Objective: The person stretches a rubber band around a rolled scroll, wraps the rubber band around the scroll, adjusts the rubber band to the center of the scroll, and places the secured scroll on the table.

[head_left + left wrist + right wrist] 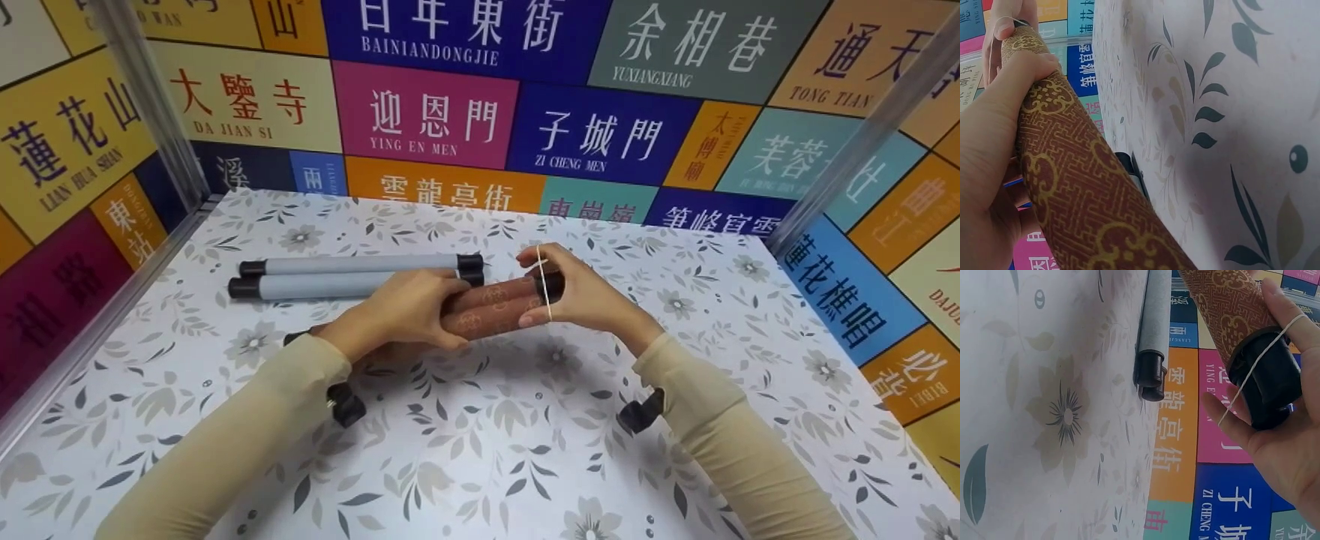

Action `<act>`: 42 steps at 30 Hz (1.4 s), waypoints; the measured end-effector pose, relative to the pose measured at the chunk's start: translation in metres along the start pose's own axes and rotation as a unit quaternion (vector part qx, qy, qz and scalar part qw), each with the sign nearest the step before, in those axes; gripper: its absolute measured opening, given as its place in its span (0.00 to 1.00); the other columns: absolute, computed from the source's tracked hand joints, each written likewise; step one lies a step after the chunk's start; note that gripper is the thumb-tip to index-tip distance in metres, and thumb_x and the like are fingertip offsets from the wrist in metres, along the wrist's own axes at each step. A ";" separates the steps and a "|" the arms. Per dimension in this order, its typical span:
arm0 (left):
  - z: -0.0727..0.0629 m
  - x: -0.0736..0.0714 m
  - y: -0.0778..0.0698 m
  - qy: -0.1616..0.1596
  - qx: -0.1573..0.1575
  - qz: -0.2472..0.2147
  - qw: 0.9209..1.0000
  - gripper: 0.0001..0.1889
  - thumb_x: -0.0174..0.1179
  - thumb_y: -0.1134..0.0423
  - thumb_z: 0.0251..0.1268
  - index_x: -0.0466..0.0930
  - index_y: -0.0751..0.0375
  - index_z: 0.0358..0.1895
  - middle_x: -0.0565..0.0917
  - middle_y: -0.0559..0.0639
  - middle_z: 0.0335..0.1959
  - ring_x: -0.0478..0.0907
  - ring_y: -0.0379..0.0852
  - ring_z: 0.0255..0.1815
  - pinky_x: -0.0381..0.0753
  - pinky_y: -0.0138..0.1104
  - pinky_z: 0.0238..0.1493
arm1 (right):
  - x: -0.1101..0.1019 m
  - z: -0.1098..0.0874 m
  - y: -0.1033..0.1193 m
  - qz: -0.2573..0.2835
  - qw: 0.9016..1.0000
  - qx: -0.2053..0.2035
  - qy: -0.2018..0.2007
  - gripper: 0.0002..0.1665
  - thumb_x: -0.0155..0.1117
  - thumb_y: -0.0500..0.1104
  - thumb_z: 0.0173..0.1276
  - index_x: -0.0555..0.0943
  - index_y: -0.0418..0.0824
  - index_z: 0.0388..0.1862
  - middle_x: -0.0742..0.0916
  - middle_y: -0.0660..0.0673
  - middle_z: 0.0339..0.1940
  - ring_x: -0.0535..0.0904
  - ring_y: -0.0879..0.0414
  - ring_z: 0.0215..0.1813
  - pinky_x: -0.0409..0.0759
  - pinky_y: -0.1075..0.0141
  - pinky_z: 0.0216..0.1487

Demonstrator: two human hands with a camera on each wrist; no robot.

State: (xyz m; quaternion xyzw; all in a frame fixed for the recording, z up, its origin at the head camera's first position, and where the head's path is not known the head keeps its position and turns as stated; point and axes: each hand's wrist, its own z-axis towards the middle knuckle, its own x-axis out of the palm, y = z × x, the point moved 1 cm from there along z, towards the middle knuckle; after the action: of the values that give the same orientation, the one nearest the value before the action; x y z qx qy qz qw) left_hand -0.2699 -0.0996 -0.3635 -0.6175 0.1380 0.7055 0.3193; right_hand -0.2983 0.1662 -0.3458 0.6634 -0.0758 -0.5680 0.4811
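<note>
Two brown scrolls point(487, 308) with a gold pattern and black end knobs lie side by side, lifted off the table. My left hand point(409, 307) grips them around the middle; the left wrist view shows its thumb along the patterned roll point(1072, 152). At their right end is my right hand point(589, 292), fingers and thumb spread apart around the black end knobs point(1269, 377). A thin white rubber band point(545, 285) is stretched between its fingers and thumb, crossing in front of the knobs in the right wrist view.
Two pale grey scrolls point(360, 264) with black knobs lie parallel on the table behind the left hand. The table is covered with a floral cloth point(480, 450). Upright panels with coloured name signs point(427, 112) stand behind and at both sides.
</note>
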 end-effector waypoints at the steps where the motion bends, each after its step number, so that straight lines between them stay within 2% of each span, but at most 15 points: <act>1: 0.000 0.000 0.000 0.000 0.001 0.003 1.000 0.41 0.71 0.31 0.37 0.80 0.52 0.56 0.80 0.43 0.40 0.78 0.43 0.39 0.80 0.40 0.43 | -0.001 0.000 0.000 -0.001 1.000 0.003 0.004 0.51 0.85 0.52 0.43 0.69 0.52 0.66 0.78 0.44 0.63 0.76 0.50 0.62 0.72 0.53 0.67; 7: -0.001 0.002 -0.002 -0.014 0.017 0.026 0.999 0.38 0.72 0.34 0.37 0.81 0.52 0.53 0.79 0.44 0.39 0.77 0.44 0.37 0.80 0.41 0.42 | -0.004 -0.001 0.002 -0.032 0.999 0.010 0.034 0.45 0.84 0.55 0.44 0.73 0.52 0.62 0.82 0.46 0.59 0.78 0.50 0.59 0.72 0.54 0.65; 11: -0.001 0.003 -0.004 -0.023 0.025 0.034 0.999 0.37 0.72 0.35 0.37 0.81 0.53 0.52 0.79 0.45 0.39 0.77 0.45 0.37 0.81 0.42 0.42 | -0.005 0.000 0.003 -0.055 0.997 0.013 0.053 0.41 0.83 0.56 0.44 0.76 0.52 0.58 0.84 0.47 0.53 0.78 0.50 0.54 0.73 0.56 0.61; 17: -0.002 0.002 -0.008 -0.032 0.014 0.048 0.998 0.39 0.72 0.36 0.36 0.80 0.54 0.54 0.80 0.46 0.43 0.79 0.46 0.42 0.83 0.44 0.45 | -0.009 0.002 0.006 -0.096 0.992 0.024 0.076 0.38 0.82 0.60 0.44 0.78 0.54 0.54 0.85 0.49 0.49 0.78 0.53 0.49 0.72 0.58 0.57; 25: 0.000 0.000 -0.012 -0.054 0.013 0.069 0.996 0.41 0.73 0.37 0.35 0.80 0.55 0.57 0.82 0.49 0.44 0.80 0.49 0.44 0.84 0.45 0.45 | -0.012 0.004 0.009 -0.118 0.987 0.060 0.088 0.37 0.82 0.60 0.44 0.78 0.49 0.50 0.83 0.48 0.47 0.77 0.53 0.47 0.73 0.59 0.54; 29: -0.001 0.002 -0.013 -0.064 0.001 0.068 0.996 0.42 0.73 0.36 0.34 0.80 0.56 0.57 0.82 0.50 0.45 0.80 0.49 0.44 0.83 0.45 0.45 | -0.011 0.005 0.008 -0.095 0.989 0.080 0.084 0.37 0.83 0.57 0.44 0.77 0.48 0.52 0.83 0.46 0.49 0.76 0.52 0.48 0.73 0.60 0.54; 37: -0.002 0.002 -0.018 -0.093 -0.029 0.070 0.993 0.42 0.73 0.37 0.35 0.79 0.57 0.58 0.81 0.51 0.44 0.78 0.51 0.43 0.83 0.47 0.41 | -0.013 0.010 0.011 0.001 0.988 0.139 0.065 0.34 0.82 0.45 0.48 0.76 0.45 0.53 0.81 0.43 0.51 0.75 0.50 0.50 0.76 0.63 0.49; 42: -0.002 0.004 -0.019 -0.103 -0.054 0.065 0.991 0.39 0.71 0.38 0.37 0.79 0.56 0.57 0.80 0.51 0.42 0.77 0.51 0.41 0.83 0.48 0.38 | -0.010 0.011 0.012 0.087 0.981 0.170 0.043 0.36 0.79 0.39 0.52 0.69 0.42 0.57 0.75 0.40 0.55 0.78 0.49 0.49 0.85 0.63 0.44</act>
State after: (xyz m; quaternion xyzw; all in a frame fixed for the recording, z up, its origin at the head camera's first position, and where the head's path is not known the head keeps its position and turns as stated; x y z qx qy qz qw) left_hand -0.2563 -0.0852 -0.3635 -0.5478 0.1057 0.7910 0.2513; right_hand -0.3053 0.1601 -0.3289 0.7504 -0.2077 -0.4735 0.4117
